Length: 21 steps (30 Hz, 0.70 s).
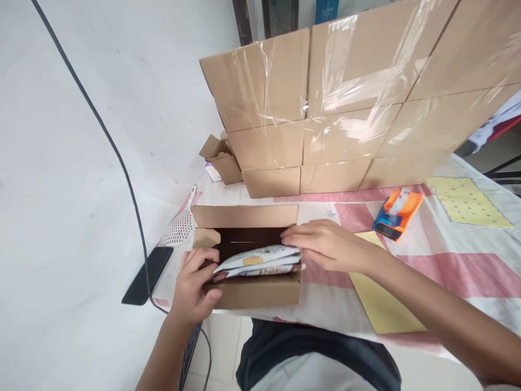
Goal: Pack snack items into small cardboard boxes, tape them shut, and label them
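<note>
An open cardboard box (256, 295) sits at the near edge of the table, its far flap raised. Inside lie printed paper packets (260, 259), white with a yellow patch, along the near side; they look like folded newspaper. My left hand (198, 282) is curled over the box's left edge by the packets' left end, thumb at the front corner. At the right edge my right hand (321, 244) reaches over with its fingers stretched out, the tips just inside the box near the packets' right end. What lies under the packets is hidden.
Taped cardboard boxes (342, 136) are stacked behind. A small opened carton (226, 163), a white perforated scoop (181, 224) and a black phone (147, 275) are at left. An orange-and-blue tape dispenser (399, 213) and yellow sheets (382, 304) lie right. A black cable (122, 157) hangs left.
</note>
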{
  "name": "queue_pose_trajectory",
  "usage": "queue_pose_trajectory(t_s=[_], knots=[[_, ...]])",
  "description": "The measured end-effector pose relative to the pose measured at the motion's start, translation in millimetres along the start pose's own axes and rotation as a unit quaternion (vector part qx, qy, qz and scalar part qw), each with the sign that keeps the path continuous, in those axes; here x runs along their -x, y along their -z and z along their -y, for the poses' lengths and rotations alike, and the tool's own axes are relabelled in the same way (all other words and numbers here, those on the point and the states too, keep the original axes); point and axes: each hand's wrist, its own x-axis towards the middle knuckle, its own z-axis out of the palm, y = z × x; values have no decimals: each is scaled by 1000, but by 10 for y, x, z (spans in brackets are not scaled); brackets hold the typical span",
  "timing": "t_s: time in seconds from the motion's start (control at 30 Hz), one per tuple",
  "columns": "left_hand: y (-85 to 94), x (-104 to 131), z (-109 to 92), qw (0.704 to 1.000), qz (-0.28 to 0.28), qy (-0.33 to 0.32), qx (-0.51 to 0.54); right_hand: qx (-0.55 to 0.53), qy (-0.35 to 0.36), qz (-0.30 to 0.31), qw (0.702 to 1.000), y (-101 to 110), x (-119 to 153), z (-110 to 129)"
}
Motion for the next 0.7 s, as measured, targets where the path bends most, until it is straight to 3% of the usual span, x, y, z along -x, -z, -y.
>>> queue_pose_trajectory(t_s=[0.07,0.13,0.23,0.3,0.37,0.5,0.63,0.7], knots=[[-88,69,63,993,-65,48,84,15,-49,70,996,110,-175,-29],[-180,114,128,967,-166,104,161,14,-89,134,987,192,-372,17],[-293,115,245,916,-293,156,225,13,-190,272,943,229,-722,163],[-343,86,343,904,-319,165,231,48,-260,347,900,211,-952,235],[-379,57,441,899,-328,175,231,56,-295,376,877,200,-1115,231],[-453,72,531,893,-342,187,225,-38,-264,342,901,218,-1051,31],[-569,169,447,890,-352,204,204,-55,-130,191,971,163,-565,-145],[-631,208,396,897,-332,220,191,-73,-85,122,986,147,-302,-152]])
